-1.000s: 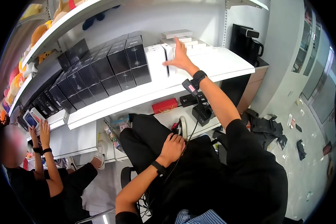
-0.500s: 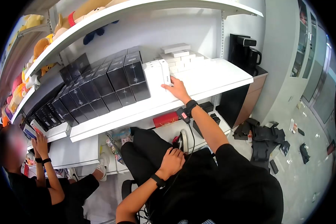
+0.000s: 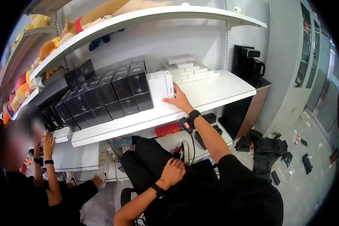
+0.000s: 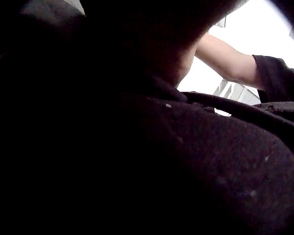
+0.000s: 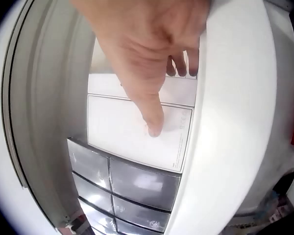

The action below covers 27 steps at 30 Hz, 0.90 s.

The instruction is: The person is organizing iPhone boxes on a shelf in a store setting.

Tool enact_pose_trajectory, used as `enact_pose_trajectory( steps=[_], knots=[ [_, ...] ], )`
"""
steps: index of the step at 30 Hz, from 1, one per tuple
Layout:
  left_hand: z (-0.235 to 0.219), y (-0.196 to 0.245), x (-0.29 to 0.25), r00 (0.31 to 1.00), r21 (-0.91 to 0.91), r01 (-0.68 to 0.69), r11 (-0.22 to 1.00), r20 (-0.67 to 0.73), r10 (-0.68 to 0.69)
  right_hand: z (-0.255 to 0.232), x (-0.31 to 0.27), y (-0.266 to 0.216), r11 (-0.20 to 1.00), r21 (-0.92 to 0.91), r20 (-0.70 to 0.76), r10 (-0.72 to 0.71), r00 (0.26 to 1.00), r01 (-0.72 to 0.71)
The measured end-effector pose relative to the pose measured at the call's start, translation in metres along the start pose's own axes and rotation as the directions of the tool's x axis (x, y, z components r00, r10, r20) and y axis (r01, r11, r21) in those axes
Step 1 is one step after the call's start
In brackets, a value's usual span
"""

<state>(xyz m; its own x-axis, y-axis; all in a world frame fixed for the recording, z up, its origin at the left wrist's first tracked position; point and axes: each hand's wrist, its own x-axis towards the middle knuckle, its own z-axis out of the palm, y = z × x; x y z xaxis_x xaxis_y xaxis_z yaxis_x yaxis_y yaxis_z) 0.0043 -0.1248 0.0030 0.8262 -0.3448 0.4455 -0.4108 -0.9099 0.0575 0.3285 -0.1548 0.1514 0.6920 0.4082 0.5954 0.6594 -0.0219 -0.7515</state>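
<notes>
In the head view, white boxes (image 3: 156,89) stand upright on the white shelf (image 3: 199,95), against a block of black boxes (image 3: 120,84). My right hand (image 3: 180,100) grips the rightmost white one at its front edge, thumb on the left, fingers along the right side. The right wrist view shows the thumb of my right hand (image 5: 147,58) on the broad face of a white box (image 5: 117,122), other fingertips beyond it. My left hand (image 3: 172,172) rests on my lap, fingers loosely bent and holding nothing; the left wrist view is mostly dark cloth.
Flat white boxes (image 3: 188,72) lie stacked behind my right hand. Another person's hand (image 3: 48,145) is at the left by a lower shelf. Plush toys (image 3: 98,19) sit above, a black coffee machine (image 3: 245,64) stands right, and a red box (image 3: 167,130) lies below.
My right hand has come down from its spread pose above the white boxes and closed round the rightmost one. My left hand stays on my lap. The view has shifted slightly.
</notes>
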Motion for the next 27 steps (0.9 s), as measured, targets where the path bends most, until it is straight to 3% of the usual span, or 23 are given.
enact_pose_trajectory(
  steps=[4,7,10,13,17,19,22,27],
  knots=[
    [0.002,-0.002,0.001,1.000,0.003,-0.008,1.000,-0.019,0.008,0.000,0.001,-0.011,1.000,-0.026,0.107,-0.001,0.994,0.004],
    [0.001,-0.001,0.000,0.999,-0.006,-0.012,1.000,-0.032,0.012,0.002,0.010,-0.007,0.994,0.065,0.089,-0.090,0.992,0.084],
    [0.003,-0.002,-0.002,0.999,-0.007,-0.038,0.999,-0.027,0.038,-0.012,0.017,-0.017,0.936,0.341,0.197,0.020,0.980,-0.088],
    [0.002,-0.003,-0.002,0.999,0.012,-0.034,0.999,0.011,0.034,-0.022,0.026,-0.016,0.928,0.334,0.260,0.075,0.963,-0.163],
    [0.017,-0.006,-0.007,0.999,-0.009,-0.034,0.999,0.008,0.034,-0.010,0.041,-0.008,0.920,0.391,0.253,-0.101,0.962,-0.006],
    [0.007,-0.004,-0.006,0.999,0.010,-0.015,1.000,0.033,0.015,-0.011,0.042,-0.012,0.896,0.435,0.320,-0.058,0.946,-0.092],
    [0.004,0.001,-0.003,0.999,0.031,0.001,1.000,0.051,-0.002,-0.015,0.036,-0.018,0.913,0.389,0.298,0.000,0.955,-0.121],
    [0.008,-0.001,-0.003,1.000,0.033,-0.006,0.999,0.031,0.005,-0.016,0.031,-0.021,0.922,0.381,0.248,-0.025,0.968,-0.074]
  ],
)
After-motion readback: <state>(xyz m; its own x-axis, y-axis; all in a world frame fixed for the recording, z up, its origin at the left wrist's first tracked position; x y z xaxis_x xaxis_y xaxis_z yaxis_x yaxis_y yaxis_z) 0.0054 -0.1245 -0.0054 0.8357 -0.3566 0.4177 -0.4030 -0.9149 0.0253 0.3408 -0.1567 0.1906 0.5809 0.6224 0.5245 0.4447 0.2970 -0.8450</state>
